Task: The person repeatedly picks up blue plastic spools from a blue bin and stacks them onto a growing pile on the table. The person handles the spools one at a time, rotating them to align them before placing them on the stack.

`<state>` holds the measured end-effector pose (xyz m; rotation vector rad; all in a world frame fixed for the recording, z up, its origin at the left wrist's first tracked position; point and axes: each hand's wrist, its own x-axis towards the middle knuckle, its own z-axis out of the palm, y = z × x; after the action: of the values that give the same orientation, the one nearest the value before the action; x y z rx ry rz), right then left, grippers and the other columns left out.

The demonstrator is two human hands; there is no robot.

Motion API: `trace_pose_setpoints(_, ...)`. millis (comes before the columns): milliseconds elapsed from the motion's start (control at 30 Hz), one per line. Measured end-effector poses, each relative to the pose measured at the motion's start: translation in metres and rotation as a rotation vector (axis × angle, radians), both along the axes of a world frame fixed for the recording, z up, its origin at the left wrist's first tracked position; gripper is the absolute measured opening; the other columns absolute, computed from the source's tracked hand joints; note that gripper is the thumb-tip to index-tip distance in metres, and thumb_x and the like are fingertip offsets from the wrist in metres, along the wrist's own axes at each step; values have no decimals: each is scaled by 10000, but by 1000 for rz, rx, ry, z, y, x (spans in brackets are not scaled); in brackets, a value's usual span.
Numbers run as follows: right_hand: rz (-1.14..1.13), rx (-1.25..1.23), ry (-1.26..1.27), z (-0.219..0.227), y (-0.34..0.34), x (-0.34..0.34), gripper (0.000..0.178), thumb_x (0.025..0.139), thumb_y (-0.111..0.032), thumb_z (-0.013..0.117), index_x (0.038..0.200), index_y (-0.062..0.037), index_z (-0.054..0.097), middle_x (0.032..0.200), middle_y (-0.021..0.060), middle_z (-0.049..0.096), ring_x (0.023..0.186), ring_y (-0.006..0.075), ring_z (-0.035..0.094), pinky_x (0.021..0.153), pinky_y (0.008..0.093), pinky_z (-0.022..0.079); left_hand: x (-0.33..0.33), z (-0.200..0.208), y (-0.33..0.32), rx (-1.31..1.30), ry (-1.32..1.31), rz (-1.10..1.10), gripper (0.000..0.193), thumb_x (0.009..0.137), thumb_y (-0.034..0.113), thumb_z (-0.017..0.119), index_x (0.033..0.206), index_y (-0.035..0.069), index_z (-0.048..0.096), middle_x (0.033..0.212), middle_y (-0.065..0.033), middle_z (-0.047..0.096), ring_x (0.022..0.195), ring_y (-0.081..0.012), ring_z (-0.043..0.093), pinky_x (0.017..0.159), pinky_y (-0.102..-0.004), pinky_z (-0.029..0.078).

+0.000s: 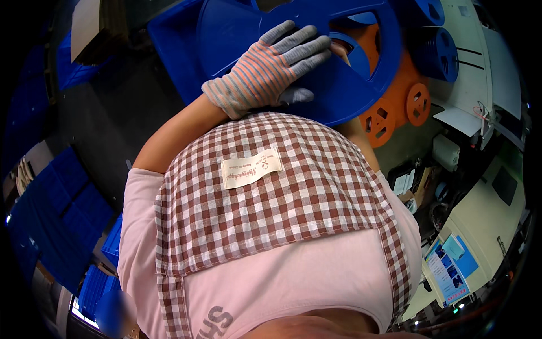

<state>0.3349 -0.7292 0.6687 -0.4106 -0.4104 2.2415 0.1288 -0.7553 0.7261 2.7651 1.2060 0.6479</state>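
Observation:
A large blue plastic reel flange (pixel 333 96), a round disc with cut-out openings, lies in front of my chest. My left hand (pixel 271 70), in a grey glove with orange stripes, rests on its face with the fingers stretched out and the thumb apart. Beneath the disc runs my right forearm, bare below a pink sleeve. A small part of my right hand (pixel 340 51) shows through a cut-out of the disc; its fingers are mostly hidden behind the blue plastic.
Orange reels (pixel 418 104) and a blue reel stack (pixel 433 53) stand to the right, beside a pale machine or bench (pixel 468 85). A blue bin (pixel 175 51) sits behind the disc on the left. Cardboard (pixel 93 28) is at the far left, with blue crates (pixel 93 291) lower down.

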Motion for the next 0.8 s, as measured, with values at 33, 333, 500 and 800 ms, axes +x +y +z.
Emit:
trace_pose_setpoints(33, -17, -38, -29, 0, -1, 2, 414, 1057, -288, 341, 1355, -41, 490, 1206, 192, 635, 1118, 261, 654, 922, 379, 590, -2, 0, -2, -14, 20, -34, 746, 897, 675, 423, 1470, 196, 433, 1548, -32, 393, 1463, -242, 305, 1225, -489, 167)
trace_pose_setpoints(333, -63, 85, 25, -14, -17, 11, 383, 1049, -269, 387, 1300, -18, 533, 1120, 196, 671, 925, 233, 721, 775, 347, 632, -39, -1, -32, -122, 122, -122, 647, 963, 615, 381, 1425, 174, 488, 1502, -24, 457, 1440, -226, 351, 1227, -510, 139)
trace_pose_setpoints(500, 78, -70, -35, -13, -17, 14, 459, 1040, -327, 379, 1312, 14, 523, 1107, 234, 669, 922, 288, 723, 750, 363, 631, -49, 4, -37, -175, 141, -158, 621, 1000, 589, 329, 1401, 150, 509, 1454, -60, 508, 1431, -242, 369, 1215, -522, 161)
trace_pose_setpoints(800, 24, -125, -123, 33, -8, 8, 541, 979, -344, 404, 1371, 21, 480, 1177, 273, 631, 1044, 350, 672, 865, 404, 587, -35, 9, -23, -108, -18, -36, 460, 938, 403, 565, 1295, 114, 595, 1328, -94, 610, 1321, -285, 502, 1148, -525, 312)
